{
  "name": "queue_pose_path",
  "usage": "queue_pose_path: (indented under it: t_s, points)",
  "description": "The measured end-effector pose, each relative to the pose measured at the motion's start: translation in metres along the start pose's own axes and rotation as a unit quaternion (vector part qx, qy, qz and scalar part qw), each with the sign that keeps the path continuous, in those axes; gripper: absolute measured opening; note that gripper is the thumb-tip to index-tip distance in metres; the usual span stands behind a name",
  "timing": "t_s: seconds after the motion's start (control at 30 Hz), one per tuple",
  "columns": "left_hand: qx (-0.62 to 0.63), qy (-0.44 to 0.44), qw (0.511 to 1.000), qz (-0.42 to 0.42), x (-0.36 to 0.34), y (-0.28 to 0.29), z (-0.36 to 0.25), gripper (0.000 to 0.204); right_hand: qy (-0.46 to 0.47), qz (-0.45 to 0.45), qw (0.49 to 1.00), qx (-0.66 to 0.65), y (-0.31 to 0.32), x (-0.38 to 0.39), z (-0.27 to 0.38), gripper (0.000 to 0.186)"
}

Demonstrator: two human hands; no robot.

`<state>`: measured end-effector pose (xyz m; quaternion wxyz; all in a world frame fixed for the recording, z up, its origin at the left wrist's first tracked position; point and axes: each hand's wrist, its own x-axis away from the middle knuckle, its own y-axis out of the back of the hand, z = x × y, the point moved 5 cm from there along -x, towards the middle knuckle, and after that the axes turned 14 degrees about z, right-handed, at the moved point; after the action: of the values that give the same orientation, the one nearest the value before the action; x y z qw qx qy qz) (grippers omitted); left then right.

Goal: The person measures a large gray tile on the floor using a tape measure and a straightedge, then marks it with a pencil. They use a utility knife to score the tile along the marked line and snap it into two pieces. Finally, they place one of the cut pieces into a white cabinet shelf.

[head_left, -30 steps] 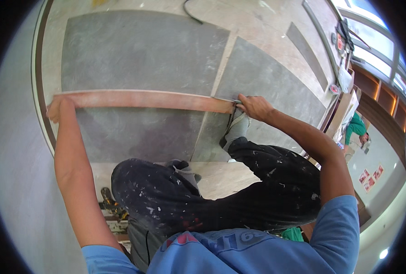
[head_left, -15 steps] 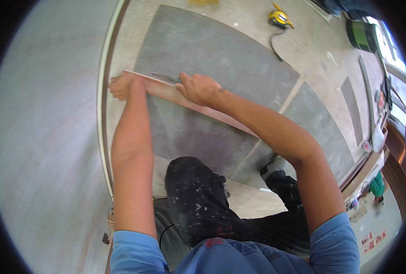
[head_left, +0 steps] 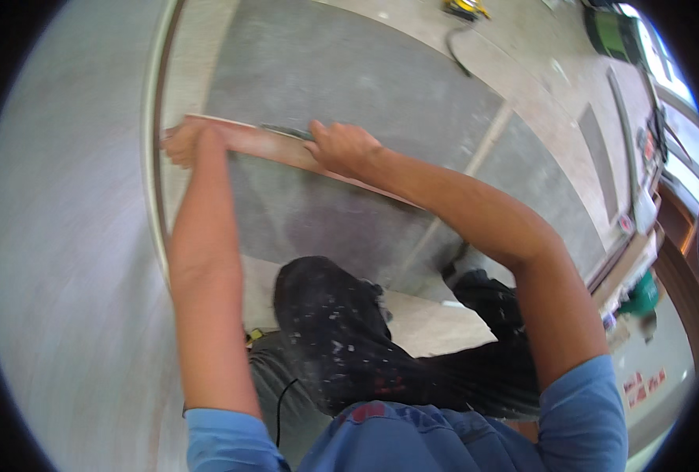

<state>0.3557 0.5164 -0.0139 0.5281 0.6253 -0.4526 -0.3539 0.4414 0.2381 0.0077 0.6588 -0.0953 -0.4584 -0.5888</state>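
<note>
A long, narrow pinkish strip (head_left: 286, 151) lies slantwise over a large grey sheet (head_left: 349, 71) on the floor. At the strip's left end is my left hand (head_left: 183, 143), its fingers closed over it beside the wall edge. My right hand (head_left: 345, 149) is wrapped round the handle of a slim-bladed knife (head_left: 283, 131). The blade points left and lies along the strip's far edge; whether its tip touches the sheet I cannot tell. Below the strip, my bent knee in dark, paint-spotted trousers (head_left: 326, 330) stands over the sheet's near part.
A pale wall-like panel (head_left: 74, 236) runs up the left side. Beyond the sheet lies a yellow tape measure (head_left: 466, 9); a green bucket (head_left: 611, 35) stands far right. Another grey sheet (head_left: 534, 189) and a thin grey offcut (head_left: 597, 161) lie rightward. A person in green (head_left: 642, 297) is at the right edge.
The knife and my right hand have shifted rightward along the strip, away from my left hand, which keeps its place at the end. The whole view has shifted slightly.
</note>
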Motion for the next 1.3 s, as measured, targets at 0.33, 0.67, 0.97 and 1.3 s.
queue_pose_path:
  t_s: [0.33, 0.67, 0.97, 1.3]
  points:
    - [0.005, 0.019, 0.998, 0.056, 0.005, 0.001, -0.003, 0.038, -0.158, 0.041, 0.986, 0.034, -0.098, 0.306, -0.231, 0.034]
    - [0.008, -0.004, 0.999, 0.047, 0.000, 0.003, -0.005, 0.033, -0.041, -0.007, 0.999, -0.022, 0.028, 0.097, -0.065, 0.038]
    - [0.066, -0.010, 0.995, 0.076, 0.006, 0.012, -0.004, 0.033, 0.039, 0.005, 0.999, -0.001, 0.058, -0.072, 0.076, 0.046]
    - [0.001, 0.008, 1.000, 0.015, -0.005, 0.006, 0.003, 0.032, -0.013, 0.042, 0.999, 0.016, 0.010, 0.008, 0.013, 0.038]
